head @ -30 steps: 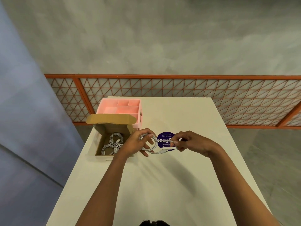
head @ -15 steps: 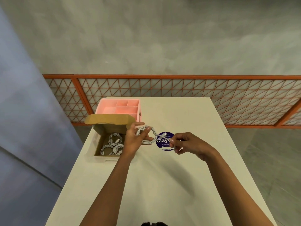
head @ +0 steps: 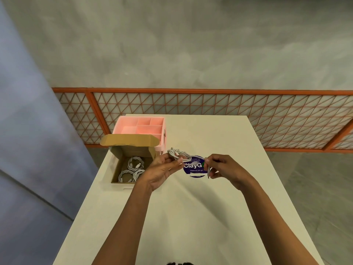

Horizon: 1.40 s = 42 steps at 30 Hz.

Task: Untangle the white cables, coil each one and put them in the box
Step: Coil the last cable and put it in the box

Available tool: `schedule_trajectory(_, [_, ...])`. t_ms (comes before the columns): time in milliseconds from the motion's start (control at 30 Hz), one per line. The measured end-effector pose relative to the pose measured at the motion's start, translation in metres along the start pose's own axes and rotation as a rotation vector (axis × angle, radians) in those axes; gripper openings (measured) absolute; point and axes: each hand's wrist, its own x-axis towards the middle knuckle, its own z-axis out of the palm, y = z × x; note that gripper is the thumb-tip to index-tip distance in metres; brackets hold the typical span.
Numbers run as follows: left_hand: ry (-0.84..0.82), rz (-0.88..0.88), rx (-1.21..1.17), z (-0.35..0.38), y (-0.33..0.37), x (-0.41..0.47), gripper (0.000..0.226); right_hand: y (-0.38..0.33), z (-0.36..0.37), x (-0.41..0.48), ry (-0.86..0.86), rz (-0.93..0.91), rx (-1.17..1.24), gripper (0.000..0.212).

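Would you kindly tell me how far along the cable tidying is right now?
Done: about three coiled cables lie in the cardboard box. In hand: the left hand grips another coil above the table while the right hand pinches its loose end. Left: wind in that end and box this coil; no other loose cable shows.
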Motion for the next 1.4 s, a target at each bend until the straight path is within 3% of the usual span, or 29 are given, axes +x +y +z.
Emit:
schedule_trajectory(100, [0.007, 0.065, 0.093, 0.005, 0.001, 0.004, 0.024, -0.003, 0.001, 0.0, -0.002, -0.007, 0.01, 0.027])
schedule_trajectory(367, [0.139, 0.186, -0.007, 0.018, 0.0, 0.012, 0.021, -0.011, 0.0, 0.002, 0.016, -0.036, 0.03, 0.026])
schedule_trajectory(633, [0.139, 0.235, 0.095, 0.021, 0.009, 0.014, 0.019, -0.002, -0.013, 0.009, 0.15, -0.104, -0.085, 0.026])
schedule_trajectory(733, [0.146, 0.272, 0.114, 0.023, 0.009, 0.014, 0.019, 0.002, -0.009, 0.009, 0.178, -0.114, 0.006, 0.024])
schedule_trajectory(867, [0.224, 0.362, 0.071, 0.032, 0.005, 0.017, 0.021, 0.004, 0.009, 0.008, 0.09, -0.099, 0.173, 0.021])
schedule_trajectory(1033, [0.286, 0.41, 0.048, 0.047, 0.0, 0.017, 0.022, 0.006, 0.017, 0.012, 0.076, -0.078, 0.21, 0.018])
schedule_trajectory(1267, [0.213, 0.359, -0.052, 0.056, -0.008, 0.017, 0.015, 0.008, 0.026, 0.02, 0.066, -0.1, 0.201, 0.016])
schedule_trajectory(1400, [0.2, 0.28, -0.046, 0.058, -0.015, 0.014, 0.015, 0.017, 0.027, 0.027, 0.165, -0.098, 0.214, 0.014])
